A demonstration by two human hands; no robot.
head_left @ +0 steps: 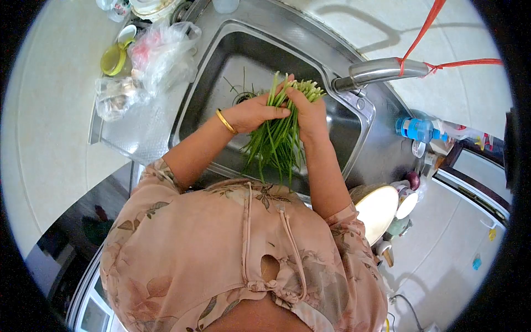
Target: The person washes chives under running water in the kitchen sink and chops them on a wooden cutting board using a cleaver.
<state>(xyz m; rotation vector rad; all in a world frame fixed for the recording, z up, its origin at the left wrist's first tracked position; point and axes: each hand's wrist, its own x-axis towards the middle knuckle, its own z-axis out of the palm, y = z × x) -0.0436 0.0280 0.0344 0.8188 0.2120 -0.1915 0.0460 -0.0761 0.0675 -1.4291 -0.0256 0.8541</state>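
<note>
A bunch of long green stalks (279, 141) hangs over the steel sink (221, 66), pale cut ends toward the faucet side and leafy tips toward my body. My left hand (257, 112), with a gold bangle at the wrist, is closed around some stalks on the left of the bunch. On the right side, my right hand (311, 113) grips the thicker part just below the pale ends, its thumb across them. The two hands are nearly touching. A few loose stalks (243, 88) lie near the drain in the basin.
The metal faucet (381, 73), tied with red cord, reaches in from the right. Plastic bags (163, 58) and a yellow-lidded jar (113, 61) stand on the left drainboard. A blue bottle (417, 129) lies at the right, with a round pale board (377, 213) below it.
</note>
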